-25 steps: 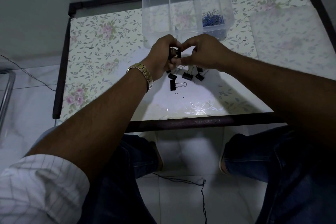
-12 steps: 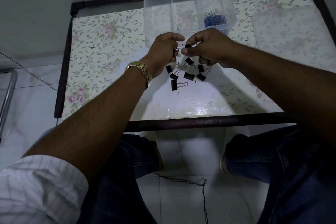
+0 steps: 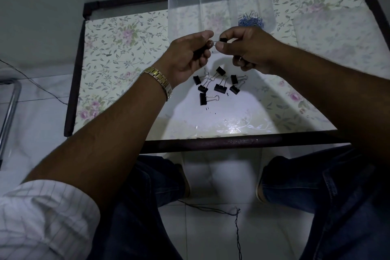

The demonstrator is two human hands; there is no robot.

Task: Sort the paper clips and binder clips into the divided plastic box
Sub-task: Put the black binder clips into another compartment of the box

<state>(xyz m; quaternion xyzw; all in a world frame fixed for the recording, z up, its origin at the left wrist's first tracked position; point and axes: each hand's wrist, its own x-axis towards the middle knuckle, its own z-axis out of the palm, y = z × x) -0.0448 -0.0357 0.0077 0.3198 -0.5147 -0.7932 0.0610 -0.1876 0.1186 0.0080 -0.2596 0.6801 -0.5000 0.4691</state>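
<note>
Two hands meet just above the near edge of a clear divided box (image 3: 183, 6), each closed on a small black binder clip. The right hand (image 3: 251, 48) pinches one binder clip (image 3: 222, 39) between thumb and forefinger; the left hand (image 3: 187, 57) is curled around another clip (image 3: 201, 50), its dark body mostly hidden in the fingers. A thin wire handle spans the small gap between the two grips, and the pair appear hooked together by it, though the dim light leaves that uncertain.

The risk, by this view, lies in the pull. If the handles are snagged, a sharp tug could spring one clip loose, and it might drop onto the tabletop (image 3: 118, 53) or into the wrong compartment. The blue paper clips (image 3: 251, 20) sit in the compartment just beyond the right grip, close enough for a stray clip to land among them. The two compartments beyond the left grip look empty, or nearly so.

Below both grips, toward the person, seven loose binder clips (image 3: 217, 85) lie in a tight cluster, wire handles crossing, likely to tangle again when lifted. All are matte black with slim silver handles.
</note>
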